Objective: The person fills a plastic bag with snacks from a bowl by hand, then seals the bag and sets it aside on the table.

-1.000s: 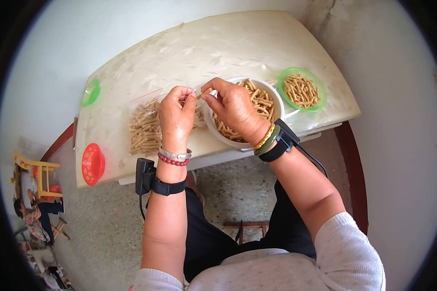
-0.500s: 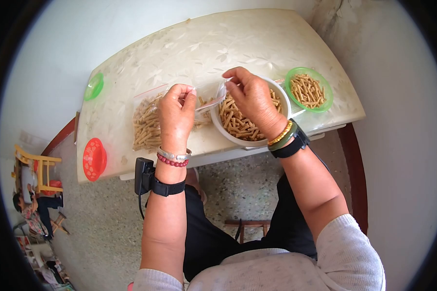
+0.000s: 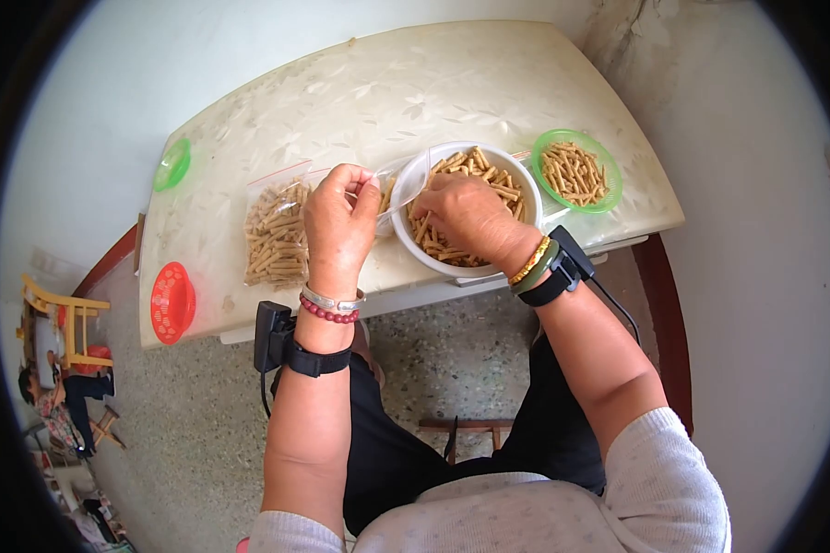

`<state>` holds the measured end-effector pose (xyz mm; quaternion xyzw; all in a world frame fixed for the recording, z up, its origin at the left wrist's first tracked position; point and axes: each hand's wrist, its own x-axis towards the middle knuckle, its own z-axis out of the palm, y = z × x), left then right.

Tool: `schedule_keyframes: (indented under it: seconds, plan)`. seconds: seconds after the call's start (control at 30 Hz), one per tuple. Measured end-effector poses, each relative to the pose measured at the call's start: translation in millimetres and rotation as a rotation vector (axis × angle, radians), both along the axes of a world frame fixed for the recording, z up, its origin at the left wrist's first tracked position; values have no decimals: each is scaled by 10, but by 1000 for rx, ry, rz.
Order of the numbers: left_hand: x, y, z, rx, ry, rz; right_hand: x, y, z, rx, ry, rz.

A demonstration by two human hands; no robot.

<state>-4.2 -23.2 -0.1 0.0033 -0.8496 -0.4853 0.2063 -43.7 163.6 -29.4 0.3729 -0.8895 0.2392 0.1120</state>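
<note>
My left hand [image 3: 341,217] pinches the rim of a clear plastic zip bag [image 3: 407,187] between thumb and fingers. The bag's mouth stretches toward the white bowl [image 3: 398,230]. Short light-brown sticks [image 3: 452,241] fill this bowl. Over its left half is my right hand [image 3: 470,217], palm down with the fingers curled in at the sticks and the bag's edge. Its fingertips are hidden, so what they hold does not show. Beside my left hand lies another clear zip bag [image 3: 277,230] packed with similar sticks.
A green basket [image 3: 615,175] of sticks stands right of the bowl. At the table's left side are a red basket [image 3: 172,303] and a small green basket [image 3: 172,165]. Walls border the table [image 3: 387,83]. A person [image 3: 60,405] sits low at far left near a wooden chair [image 3: 85,327].
My right hand has dropped from the bag's raised edge to the sticks in the bowl, its fingers now curled. The left hand keeps its pinch on the bag. The view has shifted slightly.
</note>
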Motion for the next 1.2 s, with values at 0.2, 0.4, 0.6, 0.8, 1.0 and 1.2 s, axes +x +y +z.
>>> schedule_keyframes:
  seconds: [0.2,0.4,0.6,0.8,1.0,1.2]
  plan:
    - [12,4,-27,-14,10,-13,47,-131,-36,147,52,118]
    - [30,-35,-30,21,91,-15,81,-99,62,227,-40,92]
    - [73,-54,4,22,104,14,76,-123,-23,363,50,-62]
    - [158,19,113,-3,270,59,6,66,-35,318,29,-121]
    - [386,251,235,-73,384,-50,-46,315,62,205,-85,-109]
    - [481,488,151,21,224,-244,-45,395,138,-489,-741,-76]
